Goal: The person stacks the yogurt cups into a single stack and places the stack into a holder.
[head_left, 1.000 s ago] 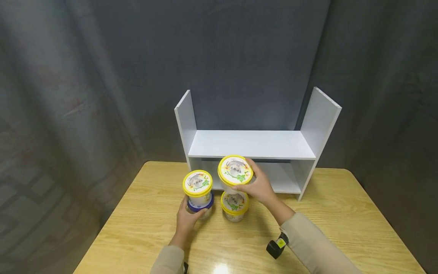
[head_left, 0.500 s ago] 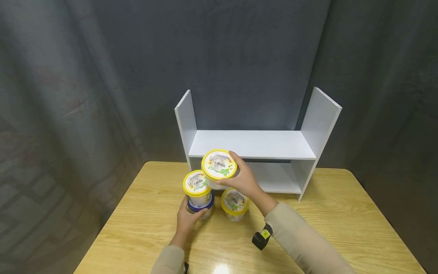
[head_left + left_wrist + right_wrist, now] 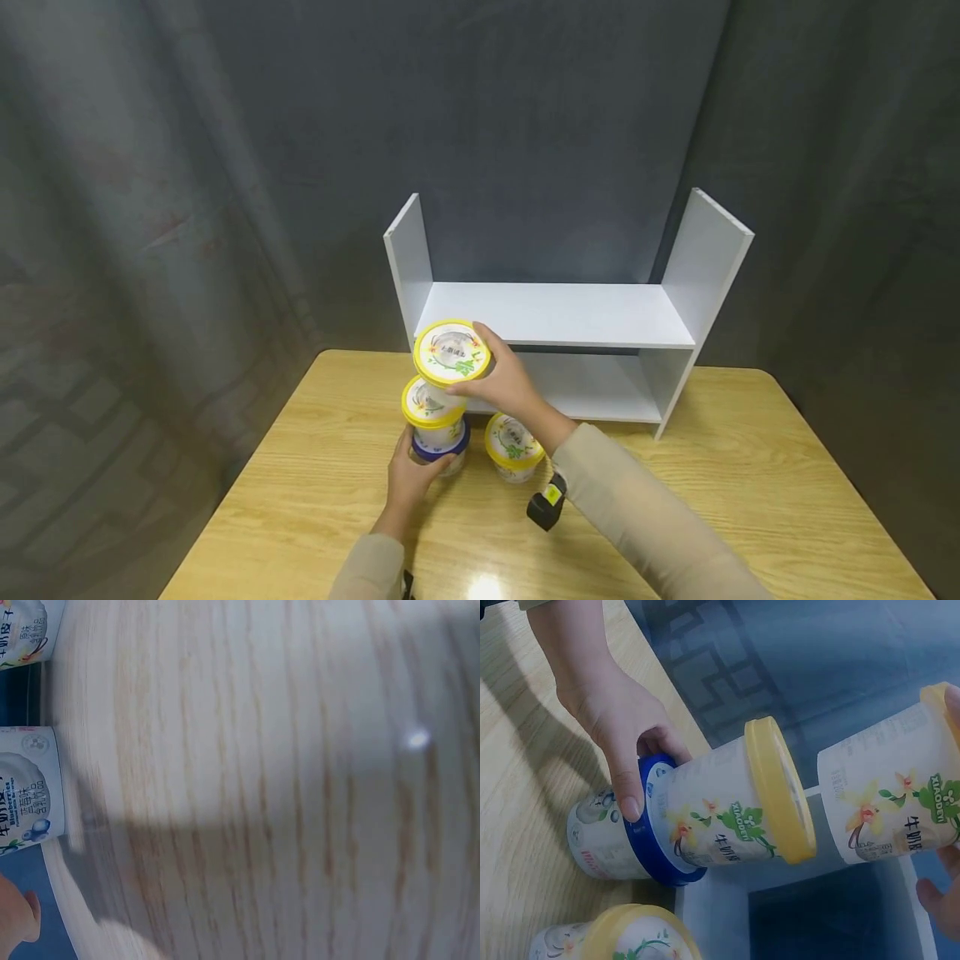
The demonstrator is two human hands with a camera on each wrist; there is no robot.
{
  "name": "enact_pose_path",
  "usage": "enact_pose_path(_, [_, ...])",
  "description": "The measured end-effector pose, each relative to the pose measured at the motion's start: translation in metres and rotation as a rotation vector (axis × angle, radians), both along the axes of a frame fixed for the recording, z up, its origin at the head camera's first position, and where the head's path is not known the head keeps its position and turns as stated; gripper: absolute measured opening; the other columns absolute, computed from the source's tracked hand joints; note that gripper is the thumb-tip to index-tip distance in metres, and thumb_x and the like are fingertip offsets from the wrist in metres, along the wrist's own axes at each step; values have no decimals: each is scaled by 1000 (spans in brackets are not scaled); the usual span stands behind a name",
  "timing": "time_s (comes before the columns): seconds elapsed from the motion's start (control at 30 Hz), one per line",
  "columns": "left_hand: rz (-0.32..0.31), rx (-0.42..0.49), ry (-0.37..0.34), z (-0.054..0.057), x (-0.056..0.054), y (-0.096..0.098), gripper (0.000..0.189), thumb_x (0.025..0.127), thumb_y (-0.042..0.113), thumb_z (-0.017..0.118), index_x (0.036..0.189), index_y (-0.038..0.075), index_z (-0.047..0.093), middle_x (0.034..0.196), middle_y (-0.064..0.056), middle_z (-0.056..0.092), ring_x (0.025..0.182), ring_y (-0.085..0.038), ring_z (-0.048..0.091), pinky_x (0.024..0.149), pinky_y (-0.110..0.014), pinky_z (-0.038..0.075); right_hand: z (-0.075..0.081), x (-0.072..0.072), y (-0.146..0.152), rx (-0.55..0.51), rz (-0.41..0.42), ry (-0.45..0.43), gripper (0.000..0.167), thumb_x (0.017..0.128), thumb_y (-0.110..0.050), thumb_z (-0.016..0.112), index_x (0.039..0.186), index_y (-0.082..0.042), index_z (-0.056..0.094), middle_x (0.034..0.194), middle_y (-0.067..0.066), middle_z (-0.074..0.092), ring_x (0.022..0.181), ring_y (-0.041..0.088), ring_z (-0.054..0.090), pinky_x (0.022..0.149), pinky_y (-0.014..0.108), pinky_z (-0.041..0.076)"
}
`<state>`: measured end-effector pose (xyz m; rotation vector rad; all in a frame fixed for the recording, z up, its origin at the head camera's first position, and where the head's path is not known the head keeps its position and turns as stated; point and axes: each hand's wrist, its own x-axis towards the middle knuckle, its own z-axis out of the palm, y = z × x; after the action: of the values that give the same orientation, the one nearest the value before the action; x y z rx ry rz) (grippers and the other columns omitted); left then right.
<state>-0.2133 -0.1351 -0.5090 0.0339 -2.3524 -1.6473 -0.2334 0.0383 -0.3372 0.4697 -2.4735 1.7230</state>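
Note:
My right hand (image 3: 513,383) grips a white tub with a yellow lid (image 3: 452,352) by its lid end. In the right wrist view a gap separates it from a second yellow-lidded tub (image 3: 727,802) below. That second tub stands on a blue-lidded tub (image 3: 604,838), forming a stack. My left hand (image 3: 408,479) holds the blue-lidded tub around its rim, thumb on the near side. To the right of the stack, a third yellow-lidded tub (image 3: 513,448) stands alone on the table. The left wrist view catches only part of the blue-lidded tub (image 3: 26,791) and a bit of hand.
A white two-tier shelf (image 3: 555,312) with tall side panels stands behind the tubs on the wooden table (image 3: 750,500). Grey curtains (image 3: 540,133) hang behind and on both sides. Each wrist carries a black device, the right one (image 3: 546,505) close to the lone tub.
My right hand has carried its yellow-lidded tub leftward, from above the lone tub to above the stack. My left hand has stayed around the blue-lidded tub.

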Motion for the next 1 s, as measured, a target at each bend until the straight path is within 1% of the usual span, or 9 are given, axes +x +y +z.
enact_pose_path(0.17, [-3, -8, 12, -1, 1, -3, 91, 60, 26, 78, 133, 4, 30, 132, -18, 33, 119, -34, 31, 100, -48, 22, -6, -5, -11, -5, 17, -10, 101, 53, -32, 81, 136, -18, 25, 134, 1, 33, 119, 18, 33, 100, 37, 25])
enact_pose_path(0.37, [-18, 3, 21, -1, 2, -3, 89, 61, 26, 78, 133, 6, 30, 132, -17, 34, 119, -33, 31, 100, -47, 22, -12, -6, -20, 27, 30, -17, 101, 55, -32, 80, 137, -15, 24, 134, 4, 32, 119, 21, 33, 99, 39, 26])
enact_pose_path(0.5, [-30, 3, 16, -2, 3, -3, 89, 61, 27, 77, 134, 7, 29, 132, -16, 33, 120, -33, 30, 100, -47, 22, -12, -7, -24, 42, 44, -15, 100, 56, -32, 80, 137, -13, 23, 135, 5, 32, 119, 21, 32, 99, 39, 27])
enact_pose_path(0.6, [-28, 6, 21, -3, 3, -4, 89, 61, 27, 77, 134, 8, 30, 132, -15, 34, 120, -32, 31, 100, -47, 22, -12, -7, -26, 57, 53, -2, 100, 57, -34, 79, 137, -11, 22, 135, 7, 30, 120, 23, 31, 99, 41, 26])
enact_pose_path(0.8, [-23, 15, 33, -6, 3, -5, 89, 60, 26, 78, 133, 10, 31, 131, -13, 36, 119, -30, 33, 100, -46, 23, -10, -7, -30, 78, 62, -9, 101, 58, -35, 78, 137, -10, 20, 137, 8, 27, 122, 23, 29, 99, 41, 25])
enact_pose_path(1.0, [-17, -2, 16, -5, 4, -5, 91, 60, 27, 78, 134, 8, 30, 132, -16, 34, 119, -33, 31, 100, -47, 22, -11, -7, -33, 73, 62, -16, 100, 60, -34, 77, 137, -11, 19, 135, 9, 30, 120, 24, 32, 98, 42, 26])
